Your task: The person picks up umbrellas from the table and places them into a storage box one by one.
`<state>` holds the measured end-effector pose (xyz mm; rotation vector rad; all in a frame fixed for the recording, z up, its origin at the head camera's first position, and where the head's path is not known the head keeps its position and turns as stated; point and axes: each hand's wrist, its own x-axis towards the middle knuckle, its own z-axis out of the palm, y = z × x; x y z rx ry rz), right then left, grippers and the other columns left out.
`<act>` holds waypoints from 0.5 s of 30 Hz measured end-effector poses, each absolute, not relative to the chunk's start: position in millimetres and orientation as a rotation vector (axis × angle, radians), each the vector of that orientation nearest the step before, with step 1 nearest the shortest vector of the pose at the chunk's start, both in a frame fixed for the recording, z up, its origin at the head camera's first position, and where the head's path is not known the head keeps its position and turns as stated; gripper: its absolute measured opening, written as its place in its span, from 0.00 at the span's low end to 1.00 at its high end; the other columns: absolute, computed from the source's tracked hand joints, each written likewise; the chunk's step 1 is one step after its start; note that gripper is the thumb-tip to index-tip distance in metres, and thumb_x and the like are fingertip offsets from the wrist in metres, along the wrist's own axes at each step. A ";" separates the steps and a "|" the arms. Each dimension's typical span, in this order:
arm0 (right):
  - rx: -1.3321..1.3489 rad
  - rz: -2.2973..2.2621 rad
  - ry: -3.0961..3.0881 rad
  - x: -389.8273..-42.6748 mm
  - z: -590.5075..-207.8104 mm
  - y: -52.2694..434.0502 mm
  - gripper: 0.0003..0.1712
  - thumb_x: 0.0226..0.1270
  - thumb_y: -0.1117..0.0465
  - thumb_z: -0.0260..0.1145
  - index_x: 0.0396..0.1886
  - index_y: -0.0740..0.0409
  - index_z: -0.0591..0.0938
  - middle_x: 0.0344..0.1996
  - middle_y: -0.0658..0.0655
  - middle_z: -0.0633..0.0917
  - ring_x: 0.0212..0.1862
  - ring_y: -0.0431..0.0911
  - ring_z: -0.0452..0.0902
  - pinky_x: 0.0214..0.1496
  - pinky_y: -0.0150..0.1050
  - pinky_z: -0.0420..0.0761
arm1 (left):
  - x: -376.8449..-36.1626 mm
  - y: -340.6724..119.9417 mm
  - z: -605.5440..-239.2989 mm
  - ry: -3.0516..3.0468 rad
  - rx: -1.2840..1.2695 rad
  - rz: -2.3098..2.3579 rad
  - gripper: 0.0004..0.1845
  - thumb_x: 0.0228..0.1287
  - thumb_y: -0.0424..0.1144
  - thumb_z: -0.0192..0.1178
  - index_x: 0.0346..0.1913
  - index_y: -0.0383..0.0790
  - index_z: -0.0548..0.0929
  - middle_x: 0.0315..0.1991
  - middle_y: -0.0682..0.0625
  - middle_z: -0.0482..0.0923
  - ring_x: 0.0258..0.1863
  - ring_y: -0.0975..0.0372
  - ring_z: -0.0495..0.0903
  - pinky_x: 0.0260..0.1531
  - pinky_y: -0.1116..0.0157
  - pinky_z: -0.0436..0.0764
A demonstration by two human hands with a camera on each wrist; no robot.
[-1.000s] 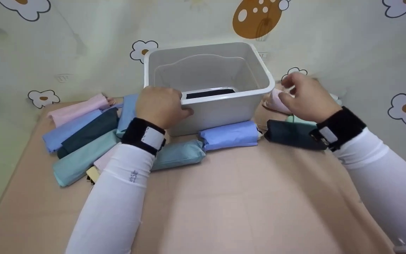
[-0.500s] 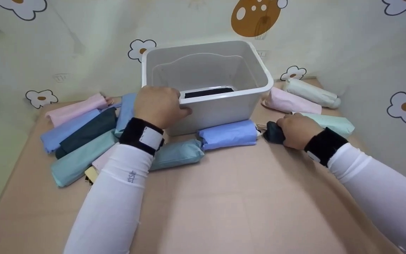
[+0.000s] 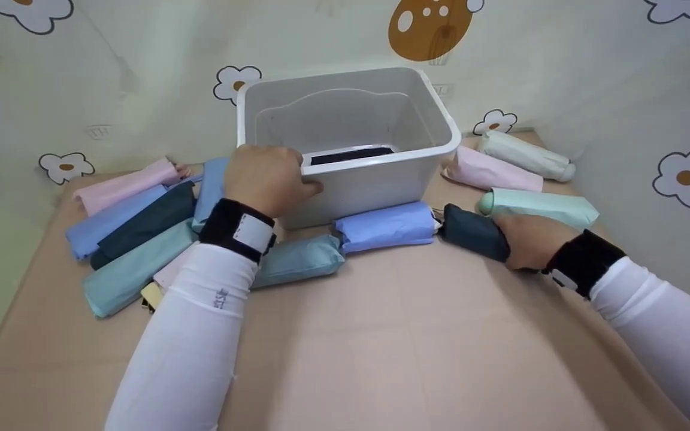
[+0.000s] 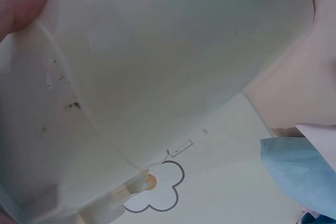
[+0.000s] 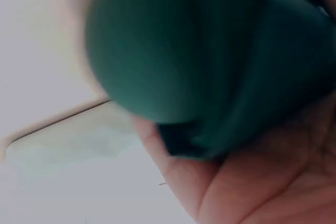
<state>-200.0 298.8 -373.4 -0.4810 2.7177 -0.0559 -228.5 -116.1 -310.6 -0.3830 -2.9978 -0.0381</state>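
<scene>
The right hand grips the dark teal umbrella near the table's right edge; the left hand holds the bin rim. Lifted by one end, the umbrella could sag and clip the rim.

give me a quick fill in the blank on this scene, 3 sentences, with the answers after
1. The right hand grips a dark ____ folded umbrella.
2. The left hand holds the rim of the white ____.
3. The one thing inside the bin is ____ in colour.

Missing words: teal; bin; black
</scene>
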 end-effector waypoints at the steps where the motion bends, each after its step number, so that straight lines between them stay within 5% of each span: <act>1: -0.483 -0.043 2.715 -199.5 -373.9 300.1 0.31 0.48 0.65 0.75 0.55 0.62 0.78 0.36 0.57 0.84 0.36 0.53 0.78 0.47 0.53 0.79 | -228.8 -116.1 -310.5 -3.000 -0.382 -0.036 0.28 0.66 0.66 0.64 0.30 0.41 0.84 0.21 0.48 0.81 0.26 0.52 0.79 0.37 0.52 0.78; 15: -0.726 -0.234 2.872 -183.9 -315.4 301.3 0.20 0.61 0.66 0.76 0.53 0.51 0.84 0.41 0.50 0.86 0.42 0.47 0.80 0.51 0.49 0.79 | -230.0 -115.6 -310.6 -3.021 -0.366 -0.056 0.27 0.66 0.65 0.64 0.34 0.41 0.86 0.22 0.48 0.81 0.27 0.52 0.80 0.38 0.52 0.78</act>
